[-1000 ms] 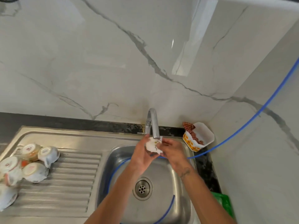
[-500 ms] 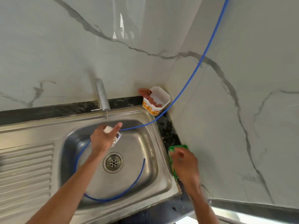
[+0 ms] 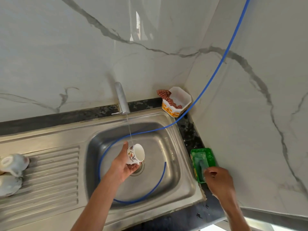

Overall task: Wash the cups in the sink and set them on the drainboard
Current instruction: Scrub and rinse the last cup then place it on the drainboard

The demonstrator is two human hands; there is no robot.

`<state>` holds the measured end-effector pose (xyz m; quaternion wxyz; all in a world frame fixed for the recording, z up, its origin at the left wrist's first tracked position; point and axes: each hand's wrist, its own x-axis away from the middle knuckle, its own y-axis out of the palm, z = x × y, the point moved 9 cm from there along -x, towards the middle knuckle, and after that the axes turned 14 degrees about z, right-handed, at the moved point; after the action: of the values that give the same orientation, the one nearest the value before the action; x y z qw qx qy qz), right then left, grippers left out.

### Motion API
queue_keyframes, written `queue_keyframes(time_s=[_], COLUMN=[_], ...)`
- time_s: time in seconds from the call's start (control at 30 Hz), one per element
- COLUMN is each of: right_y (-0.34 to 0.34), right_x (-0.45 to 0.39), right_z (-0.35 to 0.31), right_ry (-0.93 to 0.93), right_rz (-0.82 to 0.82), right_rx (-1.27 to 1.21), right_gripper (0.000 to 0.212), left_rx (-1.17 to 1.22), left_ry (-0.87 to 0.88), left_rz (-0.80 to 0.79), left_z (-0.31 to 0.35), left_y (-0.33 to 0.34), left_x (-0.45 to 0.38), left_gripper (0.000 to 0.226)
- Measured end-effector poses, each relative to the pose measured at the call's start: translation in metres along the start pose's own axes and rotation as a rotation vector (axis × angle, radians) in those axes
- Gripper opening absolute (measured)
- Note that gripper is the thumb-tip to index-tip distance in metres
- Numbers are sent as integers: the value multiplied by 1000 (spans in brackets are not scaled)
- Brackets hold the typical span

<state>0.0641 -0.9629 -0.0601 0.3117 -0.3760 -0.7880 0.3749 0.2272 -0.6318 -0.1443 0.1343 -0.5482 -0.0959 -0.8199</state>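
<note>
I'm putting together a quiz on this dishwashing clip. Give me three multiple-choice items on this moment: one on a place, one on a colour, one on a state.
1. Where is the cup that the left hand grips?
A. On the drainboard
B. Over the sink basin, under the tap
C. In the green tray

2. What colour is the hose that runs down the wall into the sink?
A. Blue
B. Red
C. Yellow

3. What is the state of the tap?
A. Off and dry
B. Running a thin stream
C. Covered with a cloth

Answers:
1. B, the cup is held above the drain, by the falling water.
2. A, a blue line curves from the wall and loops in the basin.
3. B, a thin stream of water drops from the spout toward the cup.
</note>
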Motion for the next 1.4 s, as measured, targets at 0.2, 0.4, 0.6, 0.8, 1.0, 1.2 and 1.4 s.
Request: queue_keyframes(time_s=[0.2,0.4,0.6,0.8,1.0,1.2,1.4], right_y=[2,79,122,121,114,118,101], right_x=[30,81,119,142,121,107,125], right_z=[-77,-168,-187,-188,-190,-180,-197], right_ry=[38,-152,404,-1024,-1152,-51,-727], right_rz=[-75,-299,-643,-513,-517,-734,-638], right_rx=[-309,-300,-738,127,-35,-796,-347], right_gripper=[7,14,22,65,36,32,32], left_rx=[-18,-132,-159,-504,-769,-227,-288], left_ry=[40,205,355,260,125,719,563], left_rz=[-7,-74,-159,-175,-308,-293,-95], left_z=[-6,-6,12,44,35,38,41], left_y=[15,40,37,21,11,18,6], left_x=[9,21,40,36,43,64,56], left_gripper=[51,68,53,51,67,37,51])
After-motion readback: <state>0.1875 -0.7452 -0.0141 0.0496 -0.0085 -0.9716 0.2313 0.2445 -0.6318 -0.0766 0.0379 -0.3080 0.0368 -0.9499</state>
